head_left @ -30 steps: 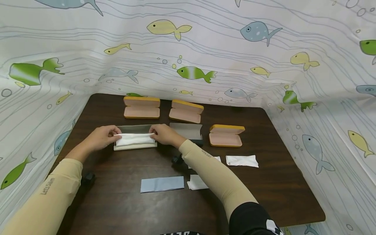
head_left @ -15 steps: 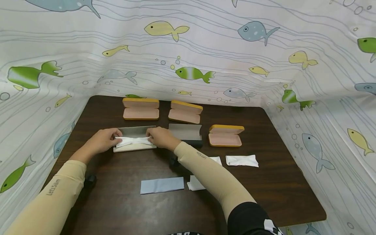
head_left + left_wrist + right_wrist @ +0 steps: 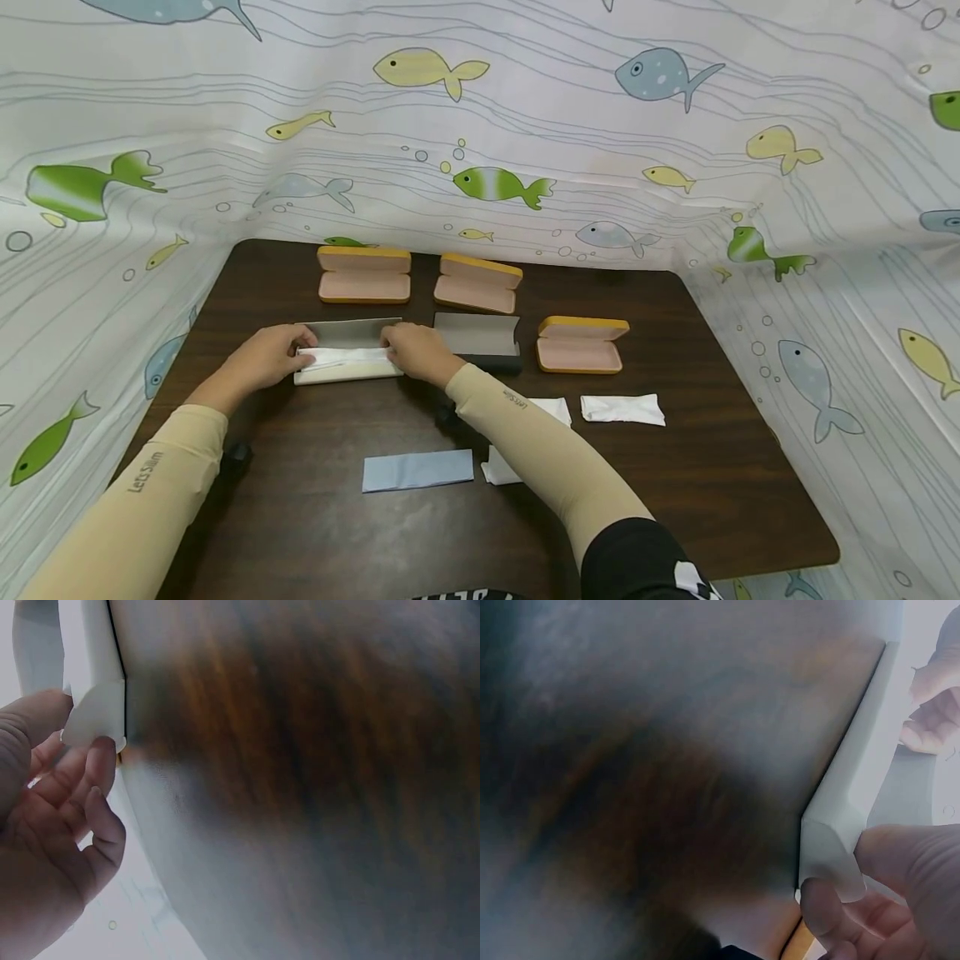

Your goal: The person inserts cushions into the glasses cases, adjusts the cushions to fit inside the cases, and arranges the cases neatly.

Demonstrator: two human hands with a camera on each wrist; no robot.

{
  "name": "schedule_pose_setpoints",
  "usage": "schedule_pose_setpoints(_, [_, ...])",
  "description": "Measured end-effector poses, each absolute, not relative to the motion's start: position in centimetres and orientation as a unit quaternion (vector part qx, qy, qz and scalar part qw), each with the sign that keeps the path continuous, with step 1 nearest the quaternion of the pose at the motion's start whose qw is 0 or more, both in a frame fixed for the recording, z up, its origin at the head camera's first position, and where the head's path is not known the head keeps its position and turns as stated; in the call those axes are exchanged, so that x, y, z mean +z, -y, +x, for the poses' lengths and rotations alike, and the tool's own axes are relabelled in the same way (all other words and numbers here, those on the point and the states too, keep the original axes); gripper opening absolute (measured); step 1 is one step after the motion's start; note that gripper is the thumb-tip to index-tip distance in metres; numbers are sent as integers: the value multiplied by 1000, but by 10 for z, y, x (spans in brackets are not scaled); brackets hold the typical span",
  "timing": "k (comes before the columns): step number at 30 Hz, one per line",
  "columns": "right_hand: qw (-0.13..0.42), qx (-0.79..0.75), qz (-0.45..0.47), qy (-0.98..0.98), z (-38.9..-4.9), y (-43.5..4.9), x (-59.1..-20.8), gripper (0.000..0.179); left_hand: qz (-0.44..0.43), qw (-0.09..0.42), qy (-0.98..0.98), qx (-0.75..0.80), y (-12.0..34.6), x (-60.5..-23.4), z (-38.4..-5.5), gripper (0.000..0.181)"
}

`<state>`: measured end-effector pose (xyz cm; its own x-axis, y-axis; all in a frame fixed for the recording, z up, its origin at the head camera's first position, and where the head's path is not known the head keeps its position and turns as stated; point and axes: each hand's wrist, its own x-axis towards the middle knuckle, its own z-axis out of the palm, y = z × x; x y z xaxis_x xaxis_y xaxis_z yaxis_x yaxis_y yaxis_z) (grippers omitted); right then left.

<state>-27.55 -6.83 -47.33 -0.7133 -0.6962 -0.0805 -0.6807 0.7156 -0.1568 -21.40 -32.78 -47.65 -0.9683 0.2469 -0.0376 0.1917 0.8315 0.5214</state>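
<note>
An open cream eyeglass case [image 3: 348,374] with a grey lining stands lengthwise at the left middle of the table. Inside it lies a folded white cloth [image 3: 347,357], sunk behind the front rim. My left hand [image 3: 270,354] pinches the cloth's left end, and my right hand [image 3: 422,350] holds the right end, partly hiding it. From the left wrist view, the left thumb [image 3: 46,714] sits at the rim with fingers curled around the case's end [image 3: 97,716]. Likewise, the right thumb [image 3: 889,851] meets the rim at the other end [image 3: 829,859]; the cloth is hidden there.
Behind are two open yellow cases [image 3: 365,287] [image 3: 477,292] with pink linings; a third yellow case [image 3: 579,357] stands right. A dark case [image 3: 480,335] is beside my right hand. Nearer lie a blue cloth [image 3: 417,471] and white cloths [image 3: 622,409] [image 3: 551,409] [image 3: 501,467].
The white cloth has gone down from above the front rim into the cream case, its middle bunching and then flattening. Both hands have lowered slightly with it.
</note>
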Motion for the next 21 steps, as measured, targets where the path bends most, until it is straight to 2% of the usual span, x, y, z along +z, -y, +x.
schedule_pose_setpoints(12, [15,-52,-369,-928,-274,67,-473,14,76,45,-962,258,328,-472,-214,22])
schedule_pose_setpoints(17, [-26,-44,-380,-924,-271,63,-463,16,65,-2,-963,261,331,-462,-207,18])
schedule_pose_setpoints(21, [-71,-58,-376,-922,-272,57,-452,16,60,-42,-964,257,330,-452,-203,22])
